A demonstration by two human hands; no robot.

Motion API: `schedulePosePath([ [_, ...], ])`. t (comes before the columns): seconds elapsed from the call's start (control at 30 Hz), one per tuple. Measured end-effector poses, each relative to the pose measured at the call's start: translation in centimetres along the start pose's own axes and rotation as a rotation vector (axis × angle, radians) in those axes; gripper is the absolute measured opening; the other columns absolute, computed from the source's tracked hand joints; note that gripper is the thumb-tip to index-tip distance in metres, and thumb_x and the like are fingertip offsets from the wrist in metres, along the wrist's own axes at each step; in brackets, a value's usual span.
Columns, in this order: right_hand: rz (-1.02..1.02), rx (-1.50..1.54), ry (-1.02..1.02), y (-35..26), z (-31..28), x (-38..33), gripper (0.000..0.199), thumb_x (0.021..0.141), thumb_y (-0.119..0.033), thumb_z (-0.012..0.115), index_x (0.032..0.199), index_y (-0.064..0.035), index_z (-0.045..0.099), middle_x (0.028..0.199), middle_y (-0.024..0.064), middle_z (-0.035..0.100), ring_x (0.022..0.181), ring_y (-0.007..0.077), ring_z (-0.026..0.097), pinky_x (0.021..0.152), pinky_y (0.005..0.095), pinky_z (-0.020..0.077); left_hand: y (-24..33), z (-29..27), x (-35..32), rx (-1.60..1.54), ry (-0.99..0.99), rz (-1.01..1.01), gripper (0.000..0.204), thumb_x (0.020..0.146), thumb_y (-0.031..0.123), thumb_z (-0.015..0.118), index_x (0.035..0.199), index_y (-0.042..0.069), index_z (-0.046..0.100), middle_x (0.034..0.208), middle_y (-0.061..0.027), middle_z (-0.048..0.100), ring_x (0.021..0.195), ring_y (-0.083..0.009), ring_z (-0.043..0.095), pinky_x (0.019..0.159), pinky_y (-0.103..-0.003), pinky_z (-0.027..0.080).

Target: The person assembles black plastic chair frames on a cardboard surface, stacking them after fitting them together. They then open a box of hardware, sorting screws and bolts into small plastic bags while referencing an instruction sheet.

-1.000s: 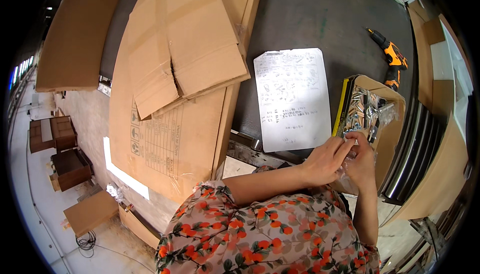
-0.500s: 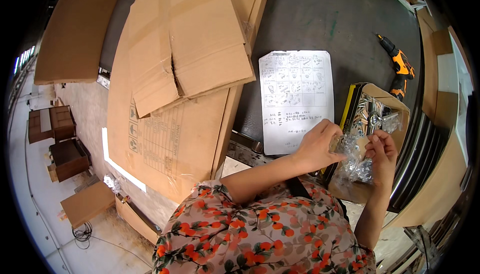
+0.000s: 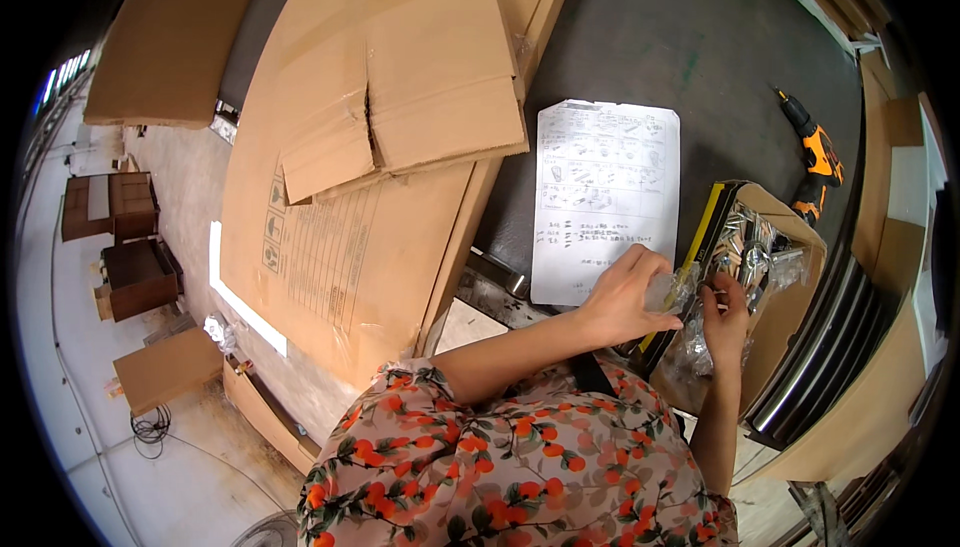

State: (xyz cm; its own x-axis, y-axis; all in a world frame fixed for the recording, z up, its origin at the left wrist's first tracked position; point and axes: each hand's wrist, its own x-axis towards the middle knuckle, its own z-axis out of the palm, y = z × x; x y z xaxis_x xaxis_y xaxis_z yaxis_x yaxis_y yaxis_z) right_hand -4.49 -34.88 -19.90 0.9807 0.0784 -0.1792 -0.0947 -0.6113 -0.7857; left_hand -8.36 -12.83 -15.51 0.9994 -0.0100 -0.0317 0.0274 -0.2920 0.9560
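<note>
My left hand point(image 3: 628, 294) is closed on the edge of a clear plastic bag point(image 3: 660, 293), over the lower end of a printed sheet point(image 3: 606, 202). Just to its right, my right hand point(image 3: 726, 315) has its thumb and fingers pinched together beside the bag; whatever lies between the fingertips is too small to name. Both hands are at an open cardboard box point(image 3: 778, 355) with a black and yellow side. Inside it lie metal and wooden fittings point(image 3: 738, 235) and more clear bags point(image 3: 790, 267).
An orange and black power drill point(image 3: 822, 157) lies beyond the box on the dark table point(image 3: 640, 37). Large flat cartons point(image 3: 400, 277) cover the left side, with a torn cardboard piece point(image 3: 440, 67) on top. Metal rollers point(image 3: 825, 347) run along the right.
My right hand has moved left, closer to my left hand and the bag. The view has shifted slightly, and my left hand keeps its hold on the plastic.
</note>
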Motion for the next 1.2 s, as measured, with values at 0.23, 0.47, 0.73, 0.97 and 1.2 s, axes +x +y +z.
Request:
schedulePosePath([
  [0.23,-0.079,-0.086,0.012,0.8,0.4,0.5,0.025,0.08,-0.003,0.062,0.104,0.0006,0.057,0.095,0.012,0.057,0.072,0.0181,0.058,0.064,0.0272,0.048,-0.7,0.1,-0.5,-0.017,0.083,0.044,0.058,0.057,0.019,0.084,0.101,0.004,0.05,0.092,-0.0116,0.048,0.081,-0.0267,0.054,0.07,-0.035,0.048],
  [0.47,-0.138,-0.105,0.007,1.1,0.4,0.5,0.026,0.079,-0.002,0.062,0.104,0.001,0.057,0.095,0.0127,0.056,0.073,0.019,0.058,0.063,0.0276,0.0483,-4.1,-4.3,2.1,0.165,0.286,-0.116,0.055,0.057,0.021,0.084,0.097,0.003,0.051,0.123,-0.0204,0.038,0.091,-0.0323,0.057,0.078,-0.038,0.049],
  [0.73,-0.138,-0.107,-0.002,1.1,0.5,0.5,0.027,0.079,-0.001,0.062,0.105,0.0002,0.057,0.097,0.0127,0.056,0.072,0.0185,0.058,0.062,0.0273,0.0479,-5.6,-7.7,5.2,0.362,0.15,-0.323,0.062,0.053,0.034,0.085,0.098,0.003,0.054,0.143,-0.032,0.012,0.102,-0.0375,0.057,0.086,-0.036,0.048],
  [0.97,-0.099,-0.113,0.012,0.3,0.4,-0.1,0.032,0.076,0.0,0.063,0.107,-0.0004,0.057,0.098,0.0117,0.055,0.07,0.017,0.057,0.061,0.0267,0.0472,-6.0,-7.7,5.4,0.369,0.119,-0.326,0.06,0.053,0.036,0.085,0.094,0.003,0.057,0.141,-0.0328,0.019,0.078,-0.0271,0.063,0.078,-0.033,0.05],
  [1.2,-0.017,-0.154,0.003,0.6,-1.6,-1.7,0.032,0.076,-0.002,0.064,0.107,-0.0004,0.057,0.101,0.0151,0.057,0.068,0.0212,0.06,0.061,0.0303,0.0491,-4.9,-8.1,5.6,0.376,0.054,-0.364,0.061,0.054,0.034,0.084,0.098,0.002,0.056,0.143,-0.0326,0.015,0.086,-0.0303,0.064,0.083,-0.034,0.049],
])
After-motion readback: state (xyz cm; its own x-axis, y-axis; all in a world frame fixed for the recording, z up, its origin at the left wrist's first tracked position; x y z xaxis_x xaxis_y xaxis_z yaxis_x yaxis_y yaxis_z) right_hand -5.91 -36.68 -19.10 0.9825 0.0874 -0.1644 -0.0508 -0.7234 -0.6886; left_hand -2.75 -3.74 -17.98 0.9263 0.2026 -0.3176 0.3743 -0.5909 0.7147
